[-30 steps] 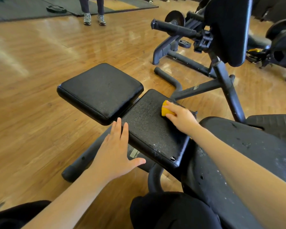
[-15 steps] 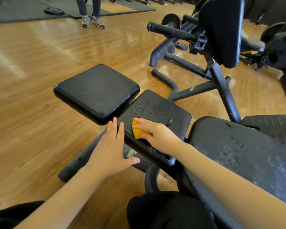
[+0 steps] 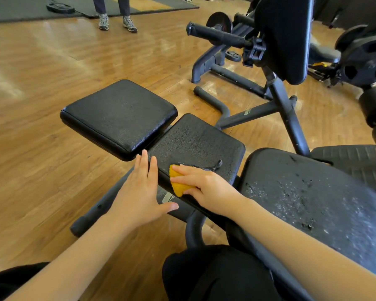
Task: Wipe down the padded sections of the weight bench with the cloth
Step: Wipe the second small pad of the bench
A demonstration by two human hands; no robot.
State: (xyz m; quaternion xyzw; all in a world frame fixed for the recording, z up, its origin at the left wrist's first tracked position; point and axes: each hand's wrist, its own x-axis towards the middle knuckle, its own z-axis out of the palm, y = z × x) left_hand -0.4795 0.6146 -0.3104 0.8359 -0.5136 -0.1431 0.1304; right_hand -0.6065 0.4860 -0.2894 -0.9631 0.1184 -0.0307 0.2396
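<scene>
The right hand (image 3: 206,187) lay flat on the yellow cloth (image 3: 178,182), fingers straight and close together, pressing it against the near-left edge of the middle pad (image 3: 195,144). The cloth showed as a folded wedge poking out from under the fingers toward 9 o'clock, its tip drooping over the pad's side. Wet streaks covered the pad surface at 12 o'clock from the cloth.

The left hand (image 3: 139,192) was spread, fingers straight and together, thumb splayed toward 3 o'clock. Its fingertips (image 3: 144,157) reached the gap between the middle pad and the square pad (image 3: 117,116); whether they touched either one I cannot tell. The square pad sat at 10 o'clock from the cloth, just beside the middle pad.

At 3 o'clock from the right hand lay the large seat pad (image 3: 313,192), worn and flecked with pale specks. An upright pad (image 3: 287,35) stood on the frame (image 3: 284,105) at 1 o'clock. A weight plate (image 3: 365,61) sat at far right. Someone's shoes (image 3: 117,22) stood on the wood floor (image 3: 41,83) at 11 o'clock, well apart.
</scene>
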